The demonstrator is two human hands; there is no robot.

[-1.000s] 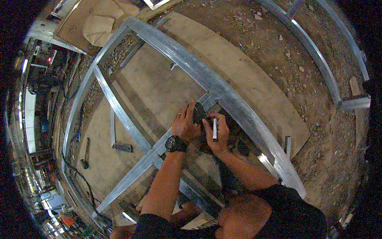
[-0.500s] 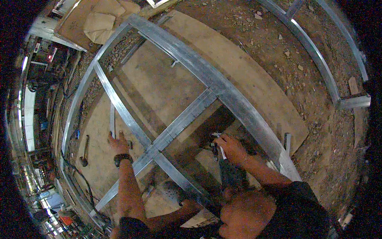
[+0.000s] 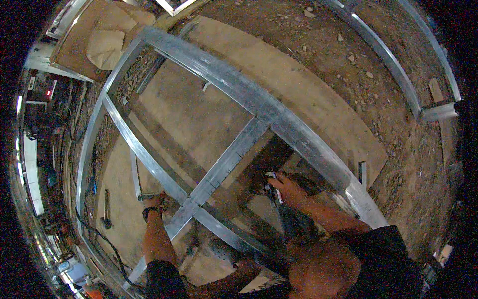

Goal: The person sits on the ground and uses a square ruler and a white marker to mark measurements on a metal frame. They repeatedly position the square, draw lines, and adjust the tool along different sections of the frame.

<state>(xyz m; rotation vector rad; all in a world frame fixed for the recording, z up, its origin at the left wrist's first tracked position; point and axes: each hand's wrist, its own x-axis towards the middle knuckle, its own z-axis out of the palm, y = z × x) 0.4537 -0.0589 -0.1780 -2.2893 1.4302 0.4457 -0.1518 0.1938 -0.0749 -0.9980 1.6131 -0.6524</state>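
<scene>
Metal frame [image 3: 306, 142]: crossbar [image 3: 230, 160] line-marked, remainder unclear. Right hand [image 3: 289, 189]: fingers hold white marker [image 3: 278, 196]. Left hand [image 3: 156, 201] at square [image 3: 135, 174], grip unclear.

Exposure dim overall, with coloured grain in the dark areas. Brightest patches sit along the left edge. Pale glare streaks the metal frame [image 3: 214, 72]; soft shadow bands cross the brown board [image 3: 199, 119]. Left hand [image 3: 157, 201] dim, outline soft. Fisheye bends straight edges; corners black.
</scene>
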